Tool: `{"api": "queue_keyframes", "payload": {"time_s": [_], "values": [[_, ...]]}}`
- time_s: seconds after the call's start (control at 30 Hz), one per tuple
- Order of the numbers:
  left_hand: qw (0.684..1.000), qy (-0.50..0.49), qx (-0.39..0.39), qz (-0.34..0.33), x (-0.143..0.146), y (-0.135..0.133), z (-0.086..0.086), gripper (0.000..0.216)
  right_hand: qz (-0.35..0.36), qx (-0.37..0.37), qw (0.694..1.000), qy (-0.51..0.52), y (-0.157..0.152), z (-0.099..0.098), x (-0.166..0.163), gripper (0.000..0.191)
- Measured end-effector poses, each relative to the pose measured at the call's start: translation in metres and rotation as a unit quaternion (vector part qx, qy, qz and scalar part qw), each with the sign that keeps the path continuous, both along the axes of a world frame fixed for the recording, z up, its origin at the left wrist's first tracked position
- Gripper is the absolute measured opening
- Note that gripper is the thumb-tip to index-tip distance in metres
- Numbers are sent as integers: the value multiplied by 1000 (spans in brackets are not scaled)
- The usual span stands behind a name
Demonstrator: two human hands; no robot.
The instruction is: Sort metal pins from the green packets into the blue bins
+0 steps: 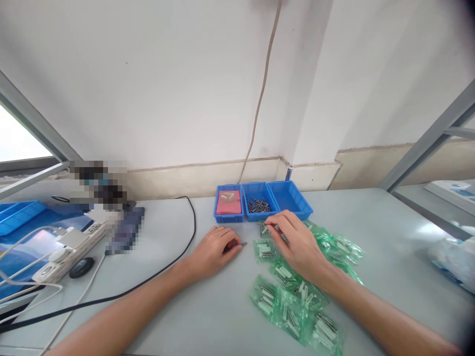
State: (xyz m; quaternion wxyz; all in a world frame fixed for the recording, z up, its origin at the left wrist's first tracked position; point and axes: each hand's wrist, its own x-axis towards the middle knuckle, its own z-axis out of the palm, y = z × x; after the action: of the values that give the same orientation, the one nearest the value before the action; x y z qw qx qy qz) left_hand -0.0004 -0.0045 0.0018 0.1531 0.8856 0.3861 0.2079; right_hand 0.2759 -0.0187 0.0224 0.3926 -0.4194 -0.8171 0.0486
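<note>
My left hand (215, 251) rests on the table with its fingers curled round what look like screws. The tip of a screw (244, 244) sticks out past the thumb. To its right, my right hand (293, 240) pinches a thin screw (260, 223) between thumb and fingertips, just in front of the blue bins. Loose metal screws (259, 205) lie in the middle blue bin (256, 187). Green clear bags (265, 296) with screws and white plugs lie under and around my right hand and forearm.
A left blue bin (229, 218) holds a pink packet (228, 202); a right blue bin (291, 195) stands beside the middle one. A black cable (163, 269) crosses the table at left, near a power strip (55, 262) and a round black object (81, 267). The wall is behind.
</note>
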Motion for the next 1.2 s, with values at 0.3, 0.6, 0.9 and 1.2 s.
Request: {"api": "queue_keyframes", "payload": {"time_s": [0.3, 0.6, 0.9, 1.2], "values": [[1000, 1, -3, 1, 0, 0, 0, 11, 6, 35, 999, -8, 0, 2, -1, 15], [1000, 4, -1, -1, 0, 0, 1, 11, 13, -187, 965, 184, 2, 2, -4, 12], [1000, 5, 1, -3, -1, 0, 1, 15, 89, -413, 816, 395, 5, 5, -6, 23], [1000, 4, 0, -4, 0, 0, 0, 14, 137, -497, 715, 472, 6, 10, -4, 24]]}}
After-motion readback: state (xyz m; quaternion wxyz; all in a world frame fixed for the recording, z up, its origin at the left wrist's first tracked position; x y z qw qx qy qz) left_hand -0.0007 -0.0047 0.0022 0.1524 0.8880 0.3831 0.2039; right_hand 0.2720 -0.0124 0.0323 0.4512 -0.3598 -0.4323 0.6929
